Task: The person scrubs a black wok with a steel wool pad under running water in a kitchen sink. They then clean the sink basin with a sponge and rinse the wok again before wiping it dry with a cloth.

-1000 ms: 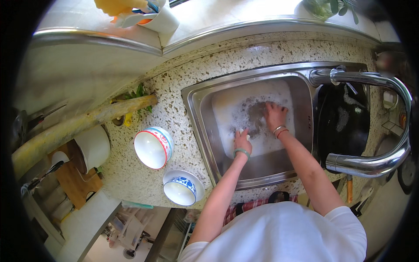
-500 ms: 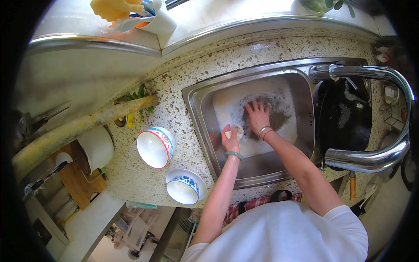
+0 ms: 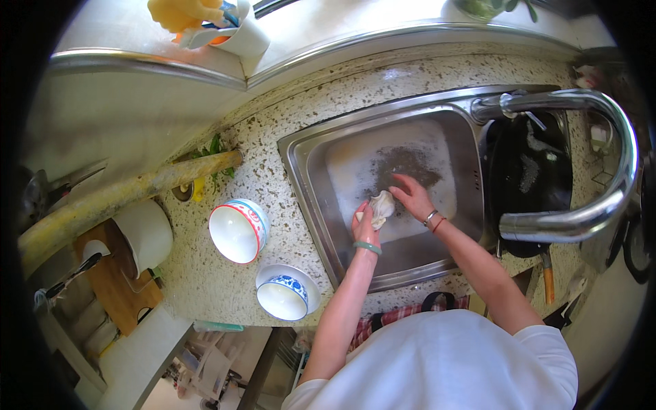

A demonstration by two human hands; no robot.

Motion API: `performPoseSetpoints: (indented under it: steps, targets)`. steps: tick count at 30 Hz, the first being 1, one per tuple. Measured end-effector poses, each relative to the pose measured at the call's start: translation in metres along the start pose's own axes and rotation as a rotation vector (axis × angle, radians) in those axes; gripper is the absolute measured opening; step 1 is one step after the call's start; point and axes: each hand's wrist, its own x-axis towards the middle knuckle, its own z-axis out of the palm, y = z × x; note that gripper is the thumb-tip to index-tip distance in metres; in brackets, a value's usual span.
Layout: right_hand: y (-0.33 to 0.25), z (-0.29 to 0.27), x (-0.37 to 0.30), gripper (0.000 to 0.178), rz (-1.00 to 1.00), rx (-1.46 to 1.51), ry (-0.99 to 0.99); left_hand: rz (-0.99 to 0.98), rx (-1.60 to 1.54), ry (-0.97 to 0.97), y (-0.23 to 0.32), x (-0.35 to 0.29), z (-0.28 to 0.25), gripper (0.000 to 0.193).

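My left hand (image 3: 367,223) is closed round a crumpled whitish cloth (image 3: 383,207) above the foamy water in the steel sink (image 3: 395,264). To its right, my right hand (image 3: 414,199) hovers over the suds (image 3: 427,140) with its fingers apart, close to the cloth and holding nothing. A darker patch without foam shows in the water beyond the hands. What lies beneath the suds is hidden.
Left of the sink stand bowls with a red rim (image 3: 236,233) and a blue-patterned bowl (image 3: 283,298) in a white dish. A curved chrome faucet (image 3: 575,224) reaches over a black wok (image 3: 525,174) on the right. A yellowish pole (image 3: 130,190) crosses the left counter.
My right hand has come up out of the suds and drawn back toward the cloth. The cloth in my left hand is now lifted and more visible.
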Motion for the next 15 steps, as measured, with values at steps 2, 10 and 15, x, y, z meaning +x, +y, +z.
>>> performPoseSetpoints:
  steps: [2,10,15]
  targets:
    - [-0.039,0.006,-0.016,0.042,0.249,0.474,-0.124,-0.061,-0.009,-0.061,0.004,-0.018,0.010,0.042]
    - [-0.084,0.030,-0.048,0.020,0.408,1.267,-0.014,0.824,1.058,0.151,-0.002,-0.040,0.025,0.054]
    - [-0.097,0.026,-0.054,0.017,0.349,1.352,0.064,0.613,0.636,-0.150,0.023,-0.058,0.056,0.059]
